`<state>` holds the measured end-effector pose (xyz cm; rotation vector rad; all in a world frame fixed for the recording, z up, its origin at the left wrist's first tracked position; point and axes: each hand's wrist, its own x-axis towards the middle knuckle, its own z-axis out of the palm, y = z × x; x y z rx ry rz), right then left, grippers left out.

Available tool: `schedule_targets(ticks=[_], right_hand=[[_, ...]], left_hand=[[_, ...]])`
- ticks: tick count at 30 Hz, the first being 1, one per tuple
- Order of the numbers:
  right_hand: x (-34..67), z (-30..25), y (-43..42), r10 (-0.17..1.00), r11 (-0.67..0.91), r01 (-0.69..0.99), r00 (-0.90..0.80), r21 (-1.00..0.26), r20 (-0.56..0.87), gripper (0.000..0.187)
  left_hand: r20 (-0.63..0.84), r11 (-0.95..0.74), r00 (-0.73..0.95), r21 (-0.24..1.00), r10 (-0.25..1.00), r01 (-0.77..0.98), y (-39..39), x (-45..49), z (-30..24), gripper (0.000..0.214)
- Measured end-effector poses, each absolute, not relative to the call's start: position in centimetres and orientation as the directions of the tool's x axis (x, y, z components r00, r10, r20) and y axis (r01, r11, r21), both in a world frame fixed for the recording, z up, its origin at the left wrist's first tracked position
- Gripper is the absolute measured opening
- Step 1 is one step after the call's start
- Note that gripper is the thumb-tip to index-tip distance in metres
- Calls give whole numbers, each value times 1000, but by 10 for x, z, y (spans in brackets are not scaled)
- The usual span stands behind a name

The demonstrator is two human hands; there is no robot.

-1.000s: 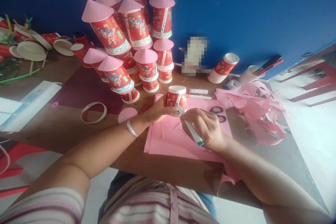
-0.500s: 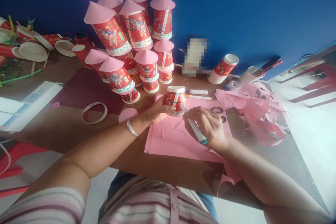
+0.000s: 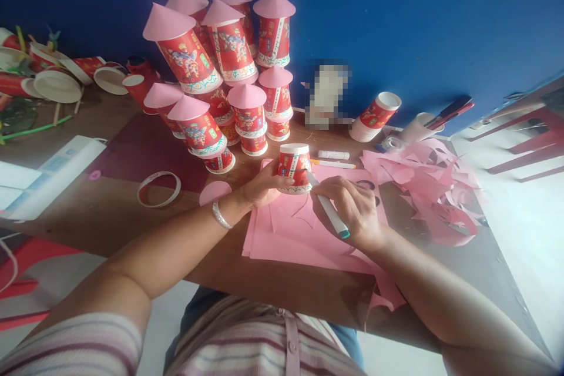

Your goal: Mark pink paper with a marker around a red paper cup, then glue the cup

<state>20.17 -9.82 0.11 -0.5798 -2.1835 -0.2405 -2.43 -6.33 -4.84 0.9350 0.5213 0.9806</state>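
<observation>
My left hand [image 3: 265, 185] is closed round the left side of a red printed paper cup [image 3: 301, 171], its thumb across the front. The cup stands upside down, with a green line on its red side and green marks along the white lower band. In my right hand [image 3: 352, 208] is a white marker pen [image 3: 331, 214] with a green end, its tip close to the cup's right side; I cannot tell whether it touches. Beneath both hands lie sheets of pink paper [image 3: 282, 241].
Red cup towers with pink cone roofs [image 3: 247, 106] stand at the back left. A paper ring [image 3: 158, 189] and pink disc [image 3: 215, 192] lie left. Pink scraps [image 3: 440, 188], tape [image 3: 392, 143], a pen cup [image 3: 418, 126] and another cup [image 3: 381, 111] are right.
My right hand and the marker have shifted slightly to the right along the cup. The green line across the red side looks longer. My left hand keeps its hold.
</observation>
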Motion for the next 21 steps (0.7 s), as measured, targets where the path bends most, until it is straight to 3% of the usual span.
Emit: schedule_targets(ticks=[12,17,21], right_hand=[[200,5,-99,304,877,480,-502,-31,810,17],[195,6,-105,222,945,320,-487,-64,845,20],[190,3,-108,267,957,238,-502,-166,823,22]], left_hand=[[67,207,497,855,865,-475,-62,-25,-50,41],[94,189,474,837,876,-514,-61,-23,-52,33],[60,215,472,835,880,-507,-61,-22,-54,32]])
